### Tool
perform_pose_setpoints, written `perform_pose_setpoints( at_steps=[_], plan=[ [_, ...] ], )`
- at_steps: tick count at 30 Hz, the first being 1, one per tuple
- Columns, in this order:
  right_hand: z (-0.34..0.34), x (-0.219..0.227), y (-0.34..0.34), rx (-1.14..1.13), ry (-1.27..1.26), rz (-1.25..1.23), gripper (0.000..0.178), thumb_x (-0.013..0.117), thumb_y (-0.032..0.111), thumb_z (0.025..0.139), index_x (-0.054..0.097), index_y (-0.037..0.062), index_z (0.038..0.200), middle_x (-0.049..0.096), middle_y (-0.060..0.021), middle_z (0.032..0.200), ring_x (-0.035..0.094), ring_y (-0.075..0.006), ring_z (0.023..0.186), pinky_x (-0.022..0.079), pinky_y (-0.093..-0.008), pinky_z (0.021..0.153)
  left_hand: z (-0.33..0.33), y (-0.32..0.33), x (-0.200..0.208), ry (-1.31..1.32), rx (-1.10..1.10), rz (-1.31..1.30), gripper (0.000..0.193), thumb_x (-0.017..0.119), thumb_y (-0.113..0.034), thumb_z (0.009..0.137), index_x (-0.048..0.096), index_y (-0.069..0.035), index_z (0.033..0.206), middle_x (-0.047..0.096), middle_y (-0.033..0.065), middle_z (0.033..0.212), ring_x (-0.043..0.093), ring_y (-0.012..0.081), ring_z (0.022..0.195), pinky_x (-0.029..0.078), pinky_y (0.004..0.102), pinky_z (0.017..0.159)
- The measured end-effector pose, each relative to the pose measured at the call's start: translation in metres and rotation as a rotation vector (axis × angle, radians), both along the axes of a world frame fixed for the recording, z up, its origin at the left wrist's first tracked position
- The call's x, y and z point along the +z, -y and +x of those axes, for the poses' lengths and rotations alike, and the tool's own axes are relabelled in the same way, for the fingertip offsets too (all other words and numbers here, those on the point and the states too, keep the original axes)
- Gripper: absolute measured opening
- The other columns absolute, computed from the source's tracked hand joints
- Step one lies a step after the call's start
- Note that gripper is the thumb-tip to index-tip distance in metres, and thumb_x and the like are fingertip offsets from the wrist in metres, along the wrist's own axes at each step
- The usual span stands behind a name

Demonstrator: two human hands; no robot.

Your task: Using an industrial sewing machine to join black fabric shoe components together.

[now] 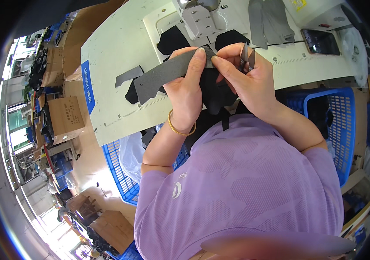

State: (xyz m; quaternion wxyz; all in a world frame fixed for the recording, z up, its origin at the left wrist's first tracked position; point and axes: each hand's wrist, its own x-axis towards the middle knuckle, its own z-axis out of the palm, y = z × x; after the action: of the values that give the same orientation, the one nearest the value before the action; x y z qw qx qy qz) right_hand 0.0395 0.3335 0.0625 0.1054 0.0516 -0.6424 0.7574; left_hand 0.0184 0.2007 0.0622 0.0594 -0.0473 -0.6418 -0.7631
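My left hand (186, 84) pinches a curved grey fabric strip (161, 74) between thumb and fingers. The strip's free end hangs out to the left over the table edge. At its other end, the thumb and forefinger of my right hand (252, 80) grip the grey fabric too. Small dark thread snips (246, 58) are tucked in the same right hand, blades pointing up. Below and between the hands hangs black fabric (216, 93), its upper part hidden by them. Just beyond stands a white sewing machine (199, 21).
Black fabric pieces (173, 40) lie beside the machine, and a small grey piece (128, 76) lies left. Stacked grey pieces (269, 24) and a phone (320, 42) sit at the right. Blue baskets (347, 130) stand below the table (120, 110). Cardboard boxes (65, 118) stand left.
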Motion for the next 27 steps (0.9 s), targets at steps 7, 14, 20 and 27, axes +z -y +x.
perform_pose_setpoints(
  at_steps=[7, 14, 20, 27],
  plan=[
    [0.006, 0.006, -0.009, 0.138, 0.167, -0.063, 0.020, 0.060, 0.021, 0.097, 0.064, 0.0029, 0.089, 0.062, 0.0008, 0.065, 0.045, -0.0004, 0.050, 0.034, -0.0189, 0.043, -0.004, 0.002, -0.005, -0.069, 0.038, -0.063, 0.014, 0.065, -0.012, 0.093, 0.065, 0.002, 0.094, 0.065, 0.0051, 0.082, 0.059, 0.0098, 0.070, 0.048, 0.0228, 0.062],
    [0.004, 0.008, -0.010, 0.116, 0.138, -0.001, 0.016, 0.063, 0.017, 0.094, 0.064, 0.0030, 0.086, 0.064, -0.0004, 0.063, 0.048, -0.0008, 0.048, 0.036, -0.0191, 0.042, -0.004, 0.001, -0.002, 0.018, -0.003, 0.030, 0.014, 0.064, -0.012, 0.093, 0.065, 0.002, 0.091, 0.066, 0.0058, 0.082, 0.060, 0.0109, 0.067, 0.048, 0.0238, 0.059],
    [0.003, 0.005, -0.009, 0.041, 0.127, 0.009, 0.014, 0.066, 0.014, 0.091, 0.064, 0.0011, 0.086, 0.064, -0.0018, 0.067, 0.055, -0.0027, 0.055, 0.042, -0.0196, 0.048, -0.009, -0.003, -0.005, 0.042, -0.016, 0.119, 0.011, 0.061, -0.008, 0.092, 0.065, 0.002, 0.090, 0.065, 0.0067, 0.079, 0.059, 0.0117, 0.059, 0.048, 0.0238, 0.051],
    [-0.001, -0.001, -0.014, 0.090, 0.076, 0.044, 0.015, 0.061, 0.015, 0.094, 0.064, 0.0013, 0.089, 0.063, -0.0019, 0.066, 0.050, -0.0026, 0.052, 0.038, -0.0202, 0.046, -0.003, 0.000, 0.004, 0.183, 0.009, 0.107, 0.008, 0.066, -0.005, 0.091, 0.068, 0.003, 0.093, 0.067, 0.0056, 0.083, 0.059, 0.0091, 0.070, 0.047, 0.0217, 0.062]
  ],
)
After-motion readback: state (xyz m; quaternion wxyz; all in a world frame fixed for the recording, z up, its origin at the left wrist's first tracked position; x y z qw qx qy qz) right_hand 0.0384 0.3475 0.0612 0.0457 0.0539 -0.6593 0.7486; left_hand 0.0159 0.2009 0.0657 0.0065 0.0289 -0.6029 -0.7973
